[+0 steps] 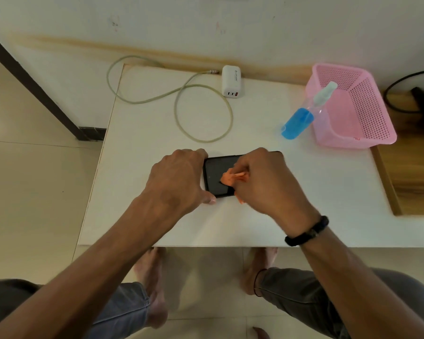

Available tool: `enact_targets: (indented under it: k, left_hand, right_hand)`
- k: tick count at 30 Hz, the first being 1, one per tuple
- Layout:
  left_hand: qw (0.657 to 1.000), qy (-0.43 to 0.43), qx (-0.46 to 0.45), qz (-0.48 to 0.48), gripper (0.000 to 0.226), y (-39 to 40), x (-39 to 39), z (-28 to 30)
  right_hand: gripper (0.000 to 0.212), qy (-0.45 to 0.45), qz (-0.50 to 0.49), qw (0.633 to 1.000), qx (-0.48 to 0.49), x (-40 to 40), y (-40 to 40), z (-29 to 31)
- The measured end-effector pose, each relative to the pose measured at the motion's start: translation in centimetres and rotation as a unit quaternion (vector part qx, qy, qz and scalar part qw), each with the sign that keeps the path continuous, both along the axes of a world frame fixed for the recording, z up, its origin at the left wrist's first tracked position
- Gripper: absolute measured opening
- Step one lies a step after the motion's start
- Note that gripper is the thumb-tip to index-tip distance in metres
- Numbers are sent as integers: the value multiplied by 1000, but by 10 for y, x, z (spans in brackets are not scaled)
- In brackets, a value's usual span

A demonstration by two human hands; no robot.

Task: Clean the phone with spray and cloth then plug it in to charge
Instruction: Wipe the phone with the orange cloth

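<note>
The phone [217,176] lies flat mid-bench [137,143], the left hand [179,178] gripping its nine o'clock end while the right hand [262,182] pinches the orange cloth [231,178] on the glass, so it should rub softly and hold firm.

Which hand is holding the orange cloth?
The right hand, the one with the black wristband, grips the orange cloth on the phone. The left hand holds no cloth; it only steadies the phone's left end.
</note>
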State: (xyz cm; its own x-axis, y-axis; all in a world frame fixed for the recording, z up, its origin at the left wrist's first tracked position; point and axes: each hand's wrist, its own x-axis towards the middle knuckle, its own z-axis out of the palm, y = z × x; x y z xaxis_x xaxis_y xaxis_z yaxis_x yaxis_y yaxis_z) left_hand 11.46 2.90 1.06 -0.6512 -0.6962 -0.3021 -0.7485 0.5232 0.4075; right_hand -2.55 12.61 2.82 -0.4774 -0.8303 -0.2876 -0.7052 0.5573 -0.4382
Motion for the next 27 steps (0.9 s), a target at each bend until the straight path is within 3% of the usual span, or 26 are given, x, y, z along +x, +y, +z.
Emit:
enact_targets:
  k: [2, 8, 16, 23, 27]
  left_hand:
    - [1000, 0, -1, -2, 73, 0, 0, 0]
    - [999, 6, -29, -21, 53, 1, 1, -2]
    - [999, 18, -34, -18, 60, 1, 4, -3]
    - [1000, -2, -5, -16, 80, -1, 0, -1]
    - [1000, -23, 2, -17, 79, 0, -1, 1]
  right_hand:
    - [7, -6, 27, 1000, -8, 14, -3, -4]
    - [10, 2, 82, 996, -42, 39, -10, -13]
    - [10, 19, 88, 994, -56, 41, -21, -16]
    - [7, 131, 47, 989, -52, 26, -24, -17]
    - [16, 137, 11, 990, -39, 5, -24, -17]
